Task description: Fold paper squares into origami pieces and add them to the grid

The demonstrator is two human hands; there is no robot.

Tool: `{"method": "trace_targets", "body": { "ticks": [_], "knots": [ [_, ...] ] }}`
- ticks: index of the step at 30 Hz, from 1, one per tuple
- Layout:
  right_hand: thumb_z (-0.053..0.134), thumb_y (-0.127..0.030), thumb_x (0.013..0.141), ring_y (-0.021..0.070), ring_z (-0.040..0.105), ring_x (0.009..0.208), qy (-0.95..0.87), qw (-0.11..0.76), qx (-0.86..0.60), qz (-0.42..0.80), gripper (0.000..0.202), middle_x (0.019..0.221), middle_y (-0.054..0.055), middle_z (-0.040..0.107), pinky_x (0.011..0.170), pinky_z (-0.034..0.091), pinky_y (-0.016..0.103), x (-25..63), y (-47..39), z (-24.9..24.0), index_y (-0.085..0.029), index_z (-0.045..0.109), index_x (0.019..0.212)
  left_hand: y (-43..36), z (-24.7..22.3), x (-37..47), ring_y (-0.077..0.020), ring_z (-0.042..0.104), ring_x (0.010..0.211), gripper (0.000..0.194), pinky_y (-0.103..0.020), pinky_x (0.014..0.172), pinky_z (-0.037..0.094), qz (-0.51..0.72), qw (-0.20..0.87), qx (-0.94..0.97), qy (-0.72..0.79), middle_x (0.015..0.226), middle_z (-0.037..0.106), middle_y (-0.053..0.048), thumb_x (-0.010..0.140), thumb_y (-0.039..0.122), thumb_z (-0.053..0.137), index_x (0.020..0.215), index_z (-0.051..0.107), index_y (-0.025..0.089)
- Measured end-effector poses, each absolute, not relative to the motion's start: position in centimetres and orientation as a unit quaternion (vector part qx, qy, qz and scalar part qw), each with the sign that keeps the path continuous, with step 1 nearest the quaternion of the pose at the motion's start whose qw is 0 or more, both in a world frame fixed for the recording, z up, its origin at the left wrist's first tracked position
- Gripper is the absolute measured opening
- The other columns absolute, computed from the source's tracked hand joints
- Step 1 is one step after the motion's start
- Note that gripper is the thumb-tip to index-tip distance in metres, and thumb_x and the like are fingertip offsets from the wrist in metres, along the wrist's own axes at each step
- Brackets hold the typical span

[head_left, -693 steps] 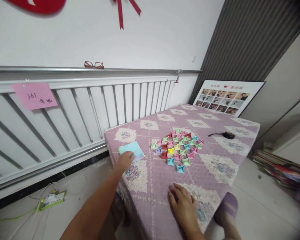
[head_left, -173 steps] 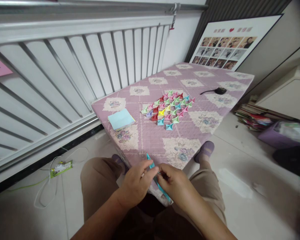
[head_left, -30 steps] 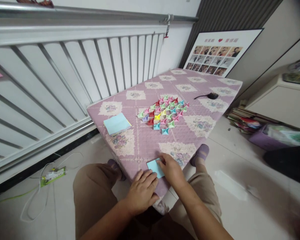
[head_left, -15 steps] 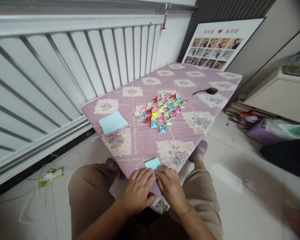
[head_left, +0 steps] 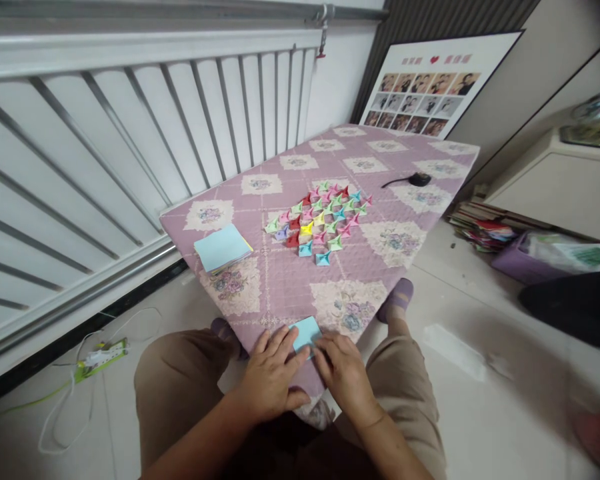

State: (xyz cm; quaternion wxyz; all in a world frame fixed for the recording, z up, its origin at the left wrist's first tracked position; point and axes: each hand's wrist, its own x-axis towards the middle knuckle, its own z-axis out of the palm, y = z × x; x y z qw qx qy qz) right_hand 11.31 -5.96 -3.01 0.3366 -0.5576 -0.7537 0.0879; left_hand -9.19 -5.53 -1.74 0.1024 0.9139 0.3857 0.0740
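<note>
A small light blue folded paper (head_left: 307,332) lies on the tablecloth near the close corner of the table. My left hand (head_left: 274,375) rests flat with its fingers spread, the fingertips touching the paper's left and lower edges. At the paper's right edge, my right hand (head_left: 346,373) has its fingers curled together, thumb and forefinger pressing on the sheet. The lower part of the paper is partly hidden by both hands. Farther off, several small folded paper pieces (head_left: 307,229) in many colours stand in slanted rows. To their left sits a stack of coloured paper (head_left: 224,247), light blue on top.
The floral tablecloth (head_left: 280,287) narrows to a corner between my knees. A black object with a cable (head_left: 420,179) lies at the far right. A white radiator (head_left: 130,133) runs along the left, and a photo board (head_left: 430,90) leans behind. A power strip (head_left: 103,359) lies on the floor.
My left hand has slid slightly left, its fingers spreading and uncovering more of the blue paper. My right hand stays at the right edge. The view has shifted a little.
</note>
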Motion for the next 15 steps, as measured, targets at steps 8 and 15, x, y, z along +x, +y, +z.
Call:
{"method": "trace_targets", "body": {
  "ticks": [8,15],
  "knots": [
    [0.060,-0.042,0.083,0.0318,0.051,0.111,-0.696,0.269,-0.663,0.054,0.044,0.121,0.012,0.058,0.085,0.042,0.046,10.6,-3.5,-2.8,-0.022,0.058,0.122,-5.5,-2.1,-9.2,-0.0303,0.022,0.140,0.074,-0.050,0.113,0.012,0.083,0.104,0.911,0.390,0.155,0.023,-0.009,0.080,0.066,0.052,0.143,0.035,0.031],
    [0.062,-0.037,0.080,0.0314,0.051,0.112,-0.679,0.255,-0.683,0.084,0.037,0.123,0.009,0.058,0.085,0.040,0.049,10.2,-3.4,-3.0,-0.026,0.063,0.115,-5.6,-2.3,-9.3,-0.0309,0.022,0.141,0.076,-0.051,0.113,0.010,0.092,0.115,0.909,0.390,0.156,0.022,-0.009,0.080,0.064,0.053,0.145,0.032,0.031]
  ]
}}
